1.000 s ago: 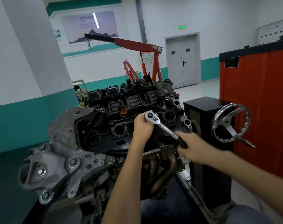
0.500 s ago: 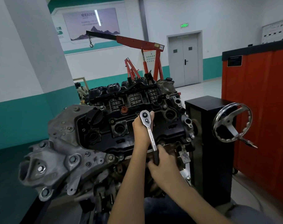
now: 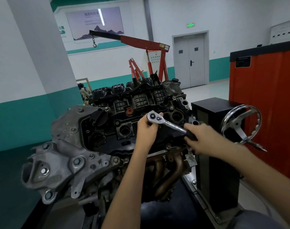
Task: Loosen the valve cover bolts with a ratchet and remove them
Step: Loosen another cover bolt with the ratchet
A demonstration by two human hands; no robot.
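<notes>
A chrome ratchet (image 3: 167,123) stands on the black valve cover (image 3: 124,129) of an engine on a stand. My left hand (image 3: 146,128) wraps around the ratchet's head and steadies it from below; the socket and the bolt under it are hidden by this hand. My right hand (image 3: 201,136) grips the ratchet's black handle, which points to the right and slightly toward me. Other small bolts (image 3: 117,123) show along the cover's edges, next to open spark plug wells.
A chrome handwheel (image 3: 241,124) on a black stand post (image 3: 212,146) sits just right of my right hand. A red cabinet (image 3: 265,104) stands behind it. The grey timing cover (image 3: 71,154) juts out at left. A red engine crane (image 3: 144,52) stands behind the engine.
My right hand has swung the ratchet handle back out to the right after pulling it toward me half a second ago. My left hand stays on the ratchet head.
</notes>
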